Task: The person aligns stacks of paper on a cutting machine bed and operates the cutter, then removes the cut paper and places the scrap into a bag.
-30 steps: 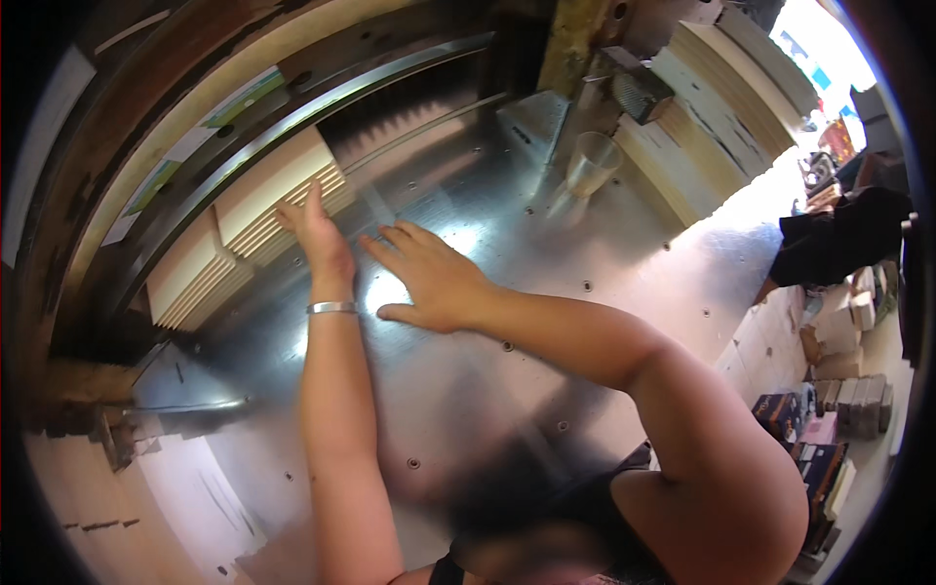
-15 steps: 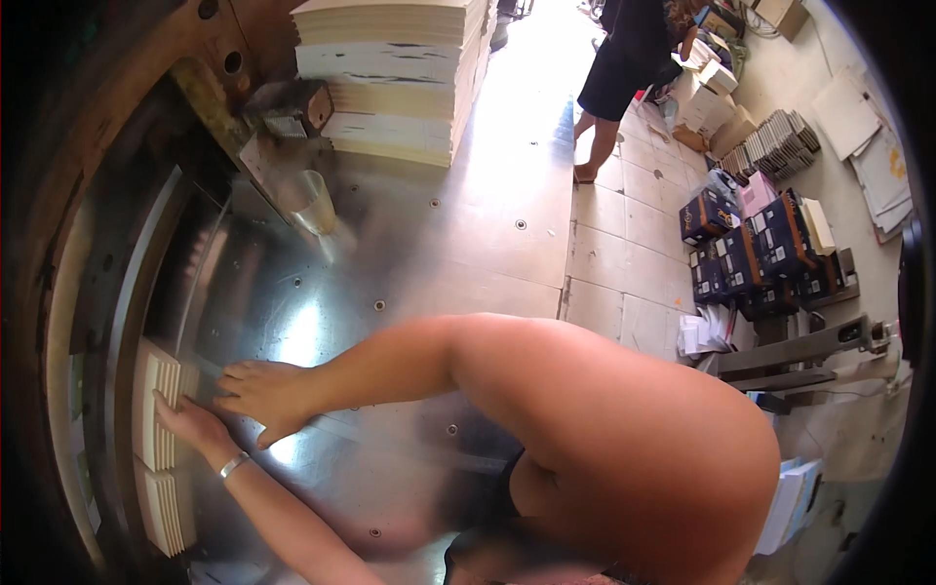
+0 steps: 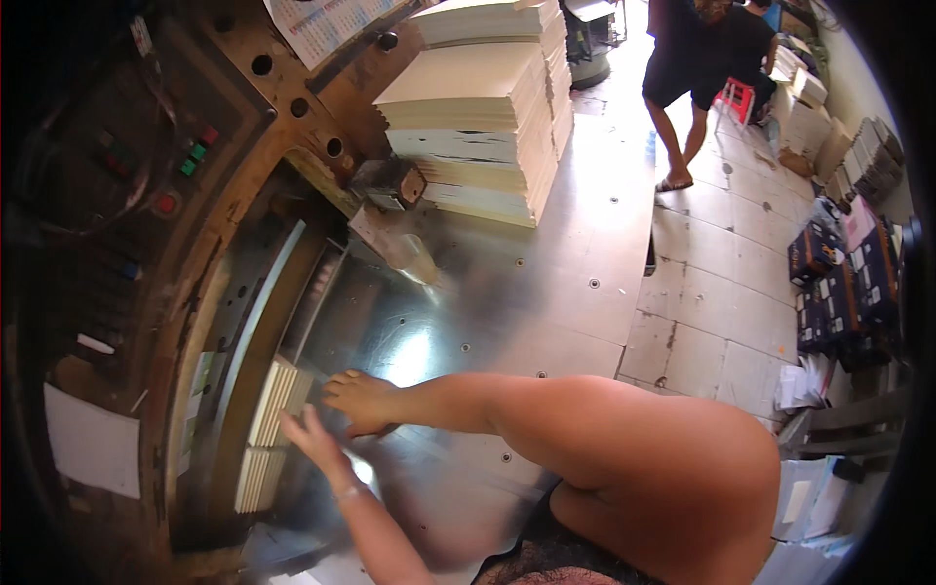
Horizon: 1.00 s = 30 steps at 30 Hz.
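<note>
Metal table (image 3: 492,292) | paper stacks (image 3: 276,400) just beside left fingers (image 3: 311,420), spread | right fingers (image 3: 341,388) parted

The small paper stacks (image 3: 273,405) by my left grip (image 3: 317,444) are cream, their edges striped with thin darker lines. My bracelet (image 3: 352,492) is silvery. Before me the tabletop (image 3: 487,307) is shiny silver-grey, dotted with dark-ringed spots. The tall paper pile (image 3: 478,141) I see is cream and white, streaked black. Green and red buttons (image 3: 192,162) mark the brown machine panel (image 3: 127,234); the floor tiles (image 3: 697,292) are pale with darker lines, the stool (image 3: 738,99) red.
</note>
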Each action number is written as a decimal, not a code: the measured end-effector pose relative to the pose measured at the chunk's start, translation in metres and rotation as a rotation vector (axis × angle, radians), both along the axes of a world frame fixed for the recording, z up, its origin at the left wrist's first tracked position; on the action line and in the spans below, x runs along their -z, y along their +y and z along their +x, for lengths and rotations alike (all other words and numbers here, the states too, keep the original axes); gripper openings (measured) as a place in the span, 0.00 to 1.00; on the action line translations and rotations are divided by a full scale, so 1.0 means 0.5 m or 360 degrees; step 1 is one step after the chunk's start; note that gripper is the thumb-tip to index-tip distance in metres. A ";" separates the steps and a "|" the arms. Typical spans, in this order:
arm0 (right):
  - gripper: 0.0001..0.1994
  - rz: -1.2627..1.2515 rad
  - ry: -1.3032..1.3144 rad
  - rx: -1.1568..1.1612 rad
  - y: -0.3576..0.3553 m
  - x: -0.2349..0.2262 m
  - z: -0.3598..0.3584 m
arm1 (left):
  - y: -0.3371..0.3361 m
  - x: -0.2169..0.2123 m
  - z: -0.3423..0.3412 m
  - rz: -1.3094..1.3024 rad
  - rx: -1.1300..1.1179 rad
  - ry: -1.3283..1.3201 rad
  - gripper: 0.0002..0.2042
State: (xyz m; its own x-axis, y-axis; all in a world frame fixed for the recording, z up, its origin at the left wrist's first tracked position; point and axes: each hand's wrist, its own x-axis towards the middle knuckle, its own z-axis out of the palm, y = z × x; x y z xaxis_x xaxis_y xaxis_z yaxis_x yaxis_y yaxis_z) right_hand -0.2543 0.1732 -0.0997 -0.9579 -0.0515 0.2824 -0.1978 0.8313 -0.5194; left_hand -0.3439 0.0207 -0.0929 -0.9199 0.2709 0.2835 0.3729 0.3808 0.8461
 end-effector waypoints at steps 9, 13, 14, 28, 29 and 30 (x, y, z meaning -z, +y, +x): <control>0.33 -0.0176 0.0117 -0.0038 -0.010 0.037 -0.034 | -0.109 0.043 0.388 -0.0903 0.0245 0.0519 0.37; 0.37 -0.0496 -0.0046 -0.0033 0.029 0.042 0.012 | -0.082 0.047 0.394 -0.0794 0.0183 0.0393 0.35; 0.38 -0.0522 -0.0088 -0.0140 0.028 0.045 0.039 | -0.087 0.053 0.391 -0.0803 0.0186 0.0403 0.35; 0.20 -0.1028 0.0101 0.0309 0.467 -0.064 0.617 | -0.087 0.057 0.412 -0.1061 0.0107 0.0496 0.29; 0.16 -0.0945 0.0198 0.0557 0.510 -0.064 0.637 | -0.090 0.058 0.413 -0.1074 0.0107 0.0479 0.29; 0.14 -0.0812 0.0459 0.0878 0.577 -0.036 0.647 | -0.083 0.057 0.411 -0.1068 0.0127 0.0492 0.28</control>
State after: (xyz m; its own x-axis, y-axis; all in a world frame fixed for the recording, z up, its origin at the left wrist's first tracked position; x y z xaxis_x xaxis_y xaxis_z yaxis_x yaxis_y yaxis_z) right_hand 0.0692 0.4619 -0.0815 -0.6935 0.6098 0.3837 -0.0125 0.5224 -0.8526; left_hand -0.1384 -0.0207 -0.1212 -0.7953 0.5395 0.2763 0.6044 0.7409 0.2928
